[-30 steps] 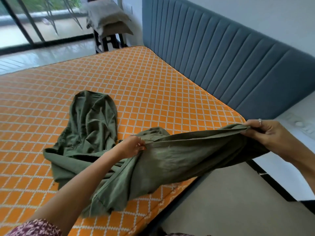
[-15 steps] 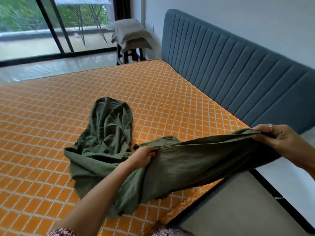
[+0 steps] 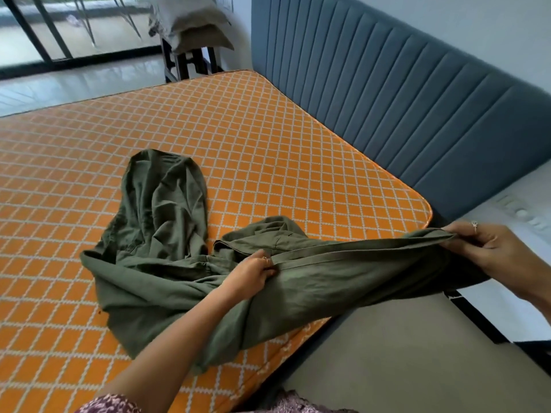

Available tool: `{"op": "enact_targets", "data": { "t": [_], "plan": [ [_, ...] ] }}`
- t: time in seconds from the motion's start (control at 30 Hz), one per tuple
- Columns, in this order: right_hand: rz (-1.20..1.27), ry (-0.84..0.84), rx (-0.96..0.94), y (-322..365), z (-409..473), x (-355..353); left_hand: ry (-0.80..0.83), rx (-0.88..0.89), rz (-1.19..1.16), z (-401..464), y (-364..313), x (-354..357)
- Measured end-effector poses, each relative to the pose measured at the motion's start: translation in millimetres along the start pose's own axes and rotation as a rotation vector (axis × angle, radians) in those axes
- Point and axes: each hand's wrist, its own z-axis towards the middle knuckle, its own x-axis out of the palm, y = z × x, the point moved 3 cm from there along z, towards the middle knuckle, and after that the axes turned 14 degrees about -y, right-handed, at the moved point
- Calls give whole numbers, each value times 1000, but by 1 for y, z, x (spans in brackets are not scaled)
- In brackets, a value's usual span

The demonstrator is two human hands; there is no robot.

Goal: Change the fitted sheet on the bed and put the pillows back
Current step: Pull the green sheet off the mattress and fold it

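On the bare orange mattress [image 3: 208, 150] a green fitted sheet [image 3: 167, 257] lies bunched near the corner closest to the blue headboard [image 3: 387, 93], one hemmed edge pulled taut off the mattress side. The left hand [image 3: 253, 274] pinches that hem above the mattress, fingers curled round the cloth, and the right hand [image 3: 489, 251] grips the far end of it just past the mattress corner. Two pillows [image 3: 193, 22] sit stacked on a dark stand [image 3: 190, 64] beyond the headboard's far end
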Motion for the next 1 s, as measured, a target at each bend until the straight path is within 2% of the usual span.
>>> {"op": "enact_targets", "data": {
  "t": [0.17, 0.27, 0.33, 0.47, 0.57, 0.77, 0.87, 0.93, 1.0],
  "plan": [
    [-10, 8, 13, -3, -4, -2, 279, 46, 43, 26, 1, 15],
    [-22, 7, 13, -9, -4, -3, 334, 53, 24, 31, -3, 22],
    [-33, 1, 12, -12, -3, -3, 312, 71, 34, 30, -2, 24],
    [-45, -20, 31, -11, 4, -2, 149, 119, 78, 23, 1, 15],
    [-87, -41, 36, -7, 9, -3, 54, 162, 24, 20, 2, -5],
    [-132, -133, -74, 17, 22, 3, -81, 80, -61, 16, 8, -65],
    [-176, -215, -252, 38, 56, 12, -302, 32, -67, 25, 3, -133],
    [-206, -299, -358, 66, 89, 18, -456, 14, -22, 36, -5, -204],
    [-212, -391, -498, 118, 119, 19, -622, 82, 92, 39, -31, -295]
  ]
}}
